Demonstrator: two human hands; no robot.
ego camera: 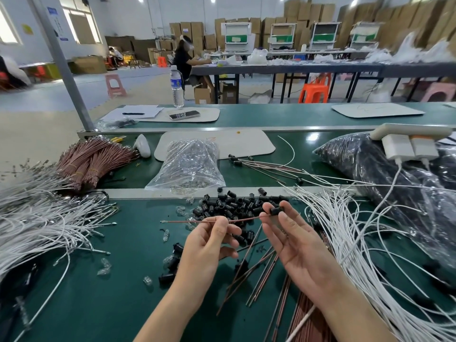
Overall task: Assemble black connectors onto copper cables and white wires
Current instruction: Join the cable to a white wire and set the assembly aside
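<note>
You are at the threading step. Your left hand (209,243) pinches one copper cable (187,221) between thumb and forefinger, level above the tabletop (98,292). Your right hand (296,245) pinches a black connector (276,210) at the cable's right end, its other fingers loosely spread. Next, I judge, you need to line the cable up with the connector's bore and push it through until it seats. Your fingertips cover the joint, so you cannot tell whether the cable has entered yet. The terminal at the cable's left end is too small to make out. The white wires (345,218) lie untouched to the right, and your right forearm hides part of the loose cables beneath it.
</note>
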